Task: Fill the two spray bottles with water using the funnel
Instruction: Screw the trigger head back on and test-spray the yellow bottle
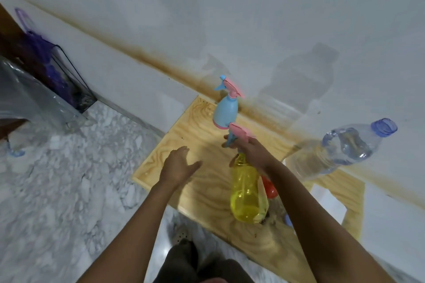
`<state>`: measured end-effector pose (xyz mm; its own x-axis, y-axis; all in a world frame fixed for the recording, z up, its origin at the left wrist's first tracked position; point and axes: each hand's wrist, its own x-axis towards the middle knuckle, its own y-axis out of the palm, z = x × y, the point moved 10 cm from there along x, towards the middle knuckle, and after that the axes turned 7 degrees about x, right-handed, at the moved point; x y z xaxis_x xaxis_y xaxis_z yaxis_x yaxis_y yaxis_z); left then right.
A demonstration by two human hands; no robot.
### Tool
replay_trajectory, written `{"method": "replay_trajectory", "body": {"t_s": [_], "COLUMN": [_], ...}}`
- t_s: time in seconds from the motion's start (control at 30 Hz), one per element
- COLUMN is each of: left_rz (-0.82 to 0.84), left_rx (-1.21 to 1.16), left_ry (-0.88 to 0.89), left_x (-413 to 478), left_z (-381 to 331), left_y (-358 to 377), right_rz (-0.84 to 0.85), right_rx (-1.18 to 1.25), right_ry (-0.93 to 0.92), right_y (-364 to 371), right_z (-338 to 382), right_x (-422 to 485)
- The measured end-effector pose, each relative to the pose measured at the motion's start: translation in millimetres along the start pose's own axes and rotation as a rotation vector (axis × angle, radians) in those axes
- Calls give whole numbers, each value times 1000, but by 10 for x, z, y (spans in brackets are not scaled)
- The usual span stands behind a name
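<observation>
Yellow spray bottle [247,190] stands on the table [202,200], the right hand [250,151] gripping its neck, probably to unscrew the top for filling, while the left hand [178,165] hovers open at nine o'clock, the blue spray bottle [226,108] at twelve, the water bottle [340,151] at two.

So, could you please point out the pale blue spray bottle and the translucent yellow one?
Pale blue spray bottle [225,111]: head view, mid-body.
Translucent yellow spray bottle [246,190]: head view, mid-body.

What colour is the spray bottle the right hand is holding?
See-through yellow spray bottle, pink trigger top; head view shows it.
</observation>
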<state>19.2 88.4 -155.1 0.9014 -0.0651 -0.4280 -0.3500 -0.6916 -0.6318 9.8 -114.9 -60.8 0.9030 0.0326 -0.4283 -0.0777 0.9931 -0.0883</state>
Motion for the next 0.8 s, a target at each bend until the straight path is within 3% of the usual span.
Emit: {"method": "replay_trajectory", "body": {"t_s": [0.1,0.23,0.57,0.8], "left_rz": [-101,-130,-107,-120], "left_rx": [329,522,545,533], "left_ry": [-22,-38,-55,-65], "left_x": [126,174,225,232], "left_z": [168,182,157,146], "left_y": [89,224,256,251], "right_rz": [16,-21,76,9], "right_rx": [-153,-174,-322,-261], "right_ry": [145,236,288,276], "right_y": [78,60,187,106], "right_z": [-318,-507,-541,-560], "right_x": [144,301,463,526]}}
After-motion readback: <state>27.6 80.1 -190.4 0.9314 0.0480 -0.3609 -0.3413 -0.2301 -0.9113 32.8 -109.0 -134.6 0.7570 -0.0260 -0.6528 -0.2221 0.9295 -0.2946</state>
